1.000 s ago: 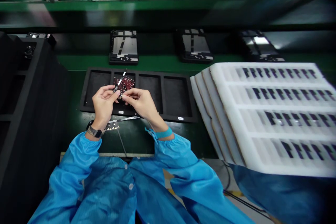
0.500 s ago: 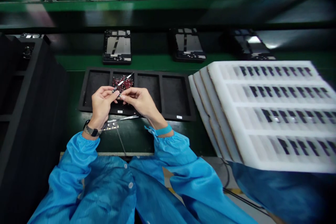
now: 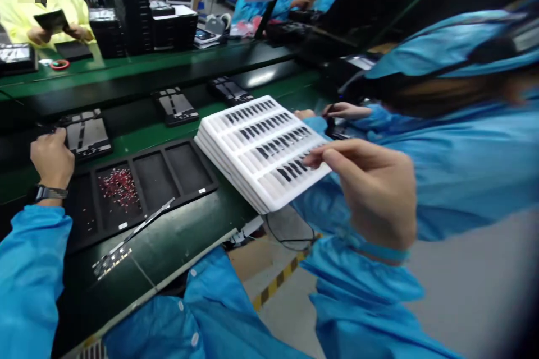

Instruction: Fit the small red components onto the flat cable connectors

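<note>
My left hand [image 3: 53, 160] is closed, its knuckles up, beside the near edge of a flat device with a silver panel [image 3: 87, 133]. What its fingers hold is hidden. My right hand [image 3: 373, 190] reaches over the near right corner of a white foam tray [image 3: 275, 202], thumb and forefinger pinched above the rows of black strips [image 3: 290, 171]. Whatever sits in that pinch is too small to make out. Between the hands lies a black compartment tray [image 3: 185, 201]; one compartment holds many tiny red and white pieces [image 3: 120, 188].
A long thin silver piece [image 3: 143, 224] rests across the black tray's front edge, near a small dark board [image 3: 110, 263]. More flat devices [image 3: 174, 105] stand behind. At my right sits a co-worker in blue [image 3: 475, 146]; another person in yellow [image 3: 46, 11] is across the bench.
My view has swung right. My hands, together over the red pieces before, have parted: the left to the device, the right out to the white tray. The thin part they held is no longer between them.
</note>
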A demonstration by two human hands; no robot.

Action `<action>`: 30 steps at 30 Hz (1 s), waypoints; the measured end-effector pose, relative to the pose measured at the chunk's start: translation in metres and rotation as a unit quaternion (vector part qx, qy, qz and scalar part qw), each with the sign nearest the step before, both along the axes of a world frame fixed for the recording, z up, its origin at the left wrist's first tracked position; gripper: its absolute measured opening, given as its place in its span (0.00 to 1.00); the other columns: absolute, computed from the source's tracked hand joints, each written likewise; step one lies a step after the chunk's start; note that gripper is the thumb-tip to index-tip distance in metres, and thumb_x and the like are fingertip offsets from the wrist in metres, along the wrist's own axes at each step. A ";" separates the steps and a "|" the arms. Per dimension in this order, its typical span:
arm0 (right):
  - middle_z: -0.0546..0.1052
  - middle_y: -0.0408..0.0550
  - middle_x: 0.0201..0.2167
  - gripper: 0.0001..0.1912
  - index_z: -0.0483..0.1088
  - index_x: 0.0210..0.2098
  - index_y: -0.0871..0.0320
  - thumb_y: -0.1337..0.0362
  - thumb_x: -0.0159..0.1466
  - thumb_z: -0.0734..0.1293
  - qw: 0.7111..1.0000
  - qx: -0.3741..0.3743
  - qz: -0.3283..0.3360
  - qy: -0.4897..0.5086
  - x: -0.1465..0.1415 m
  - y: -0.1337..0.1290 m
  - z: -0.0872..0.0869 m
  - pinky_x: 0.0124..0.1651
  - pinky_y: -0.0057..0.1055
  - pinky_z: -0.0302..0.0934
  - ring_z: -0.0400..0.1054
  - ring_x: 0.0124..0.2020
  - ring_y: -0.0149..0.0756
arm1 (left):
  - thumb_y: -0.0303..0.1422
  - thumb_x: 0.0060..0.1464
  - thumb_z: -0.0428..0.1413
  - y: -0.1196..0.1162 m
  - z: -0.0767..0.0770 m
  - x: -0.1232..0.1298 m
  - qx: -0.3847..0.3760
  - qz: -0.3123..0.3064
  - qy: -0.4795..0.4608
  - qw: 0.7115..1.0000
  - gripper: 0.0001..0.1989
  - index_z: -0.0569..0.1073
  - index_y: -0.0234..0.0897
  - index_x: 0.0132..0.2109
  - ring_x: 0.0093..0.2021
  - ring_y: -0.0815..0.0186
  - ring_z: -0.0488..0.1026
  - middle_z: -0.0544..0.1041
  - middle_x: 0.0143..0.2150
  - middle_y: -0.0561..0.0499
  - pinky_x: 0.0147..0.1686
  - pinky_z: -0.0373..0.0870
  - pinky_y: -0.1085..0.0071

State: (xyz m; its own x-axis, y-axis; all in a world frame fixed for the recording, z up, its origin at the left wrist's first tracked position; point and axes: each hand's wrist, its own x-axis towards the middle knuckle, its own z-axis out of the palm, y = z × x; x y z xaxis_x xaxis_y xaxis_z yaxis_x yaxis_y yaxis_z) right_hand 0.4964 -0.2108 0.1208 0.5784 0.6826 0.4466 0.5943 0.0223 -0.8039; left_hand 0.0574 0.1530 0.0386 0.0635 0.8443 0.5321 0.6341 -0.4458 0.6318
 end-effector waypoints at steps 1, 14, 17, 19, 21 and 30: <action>0.84 0.52 0.33 0.07 0.83 0.37 0.51 0.55 0.66 0.74 1.000 -0.028 0.005 -0.012 0.021 0.002 -0.003 0.40 0.44 0.72 0.79 0.36 0.47 | 0.24 0.41 0.61 0.011 -0.006 0.003 -0.030 -0.038 0.019 0.999 0.08 0.71 0.42 0.26 0.37 0.55 0.64 0.60 0.22 0.52 0.58 0.57 0.59; 0.82 0.53 0.40 0.12 0.83 0.43 0.53 0.62 0.59 0.75 0.897 -0.311 0.241 -0.204 0.114 0.021 -0.056 0.50 0.43 0.71 0.77 0.43 0.46 | 0.36 0.42 0.64 -0.008 0.002 -0.002 -0.118 -0.030 0.105 0.987 0.09 0.75 0.51 0.34 0.25 0.61 0.52 0.64 0.20 0.57 0.51 0.65 0.58; 0.81 0.58 0.47 0.19 0.83 0.50 0.51 0.64 0.58 0.76 0.902 -0.296 0.225 -0.220 0.114 0.008 -0.070 0.56 0.47 0.70 0.76 0.49 0.52 | 0.34 0.42 0.66 -0.056 0.013 -0.016 -0.113 0.032 0.052 0.992 0.09 0.80 0.49 0.35 0.29 0.59 0.65 0.74 0.25 0.56 0.51 0.69 0.58; 0.81 0.62 0.45 0.19 0.84 0.48 0.52 0.65 0.57 0.77 0.908 -0.295 0.188 -0.230 0.115 0.004 -0.083 0.54 0.49 0.70 0.76 0.46 0.53 | 0.37 0.47 0.65 -0.107 0.010 -0.029 -0.120 0.016 0.010 0.993 0.10 0.84 0.46 0.40 0.35 0.56 0.74 0.83 0.35 0.52 0.47 0.72 0.61; 0.79 0.61 0.37 0.15 0.84 0.44 0.52 0.63 0.56 0.78 0.908 -0.294 0.158 -0.252 0.117 0.004 -0.097 0.48 0.51 0.69 0.75 0.39 0.54 | 0.42 0.55 0.64 -0.166 -0.003 -0.042 -0.140 -0.026 -0.007 0.990 0.15 0.85 0.44 0.48 0.40 0.54 0.79 0.86 0.43 0.47 0.46 0.74 0.62; 0.81 0.55 0.35 0.34 0.83 0.45 0.46 0.27 0.64 0.63 0.934 -0.142 0.149 -0.292 0.101 -0.015 -0.102 0.40 0.56 0.75 0.78 0.36 0.58 | 0.41 0.65 0.57 -0.318 -0.094 -0.076 -0.173 0.054 0.165 0.970 0.19 0.81 0.40 0.58 0.59 0.45 0.71 0.77 0.60 0.38 0.60 0.69 0.48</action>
State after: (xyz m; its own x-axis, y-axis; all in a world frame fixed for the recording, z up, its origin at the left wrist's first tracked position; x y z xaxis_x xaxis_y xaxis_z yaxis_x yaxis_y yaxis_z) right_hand 0.5973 -0.2255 0.0190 0.0593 0.9135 0.4024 0.9348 0.0907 -0.3435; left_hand -0.0184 -0.1649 -0.0551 0.0841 0.9798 0.1816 0.8584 -0.1638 0.4862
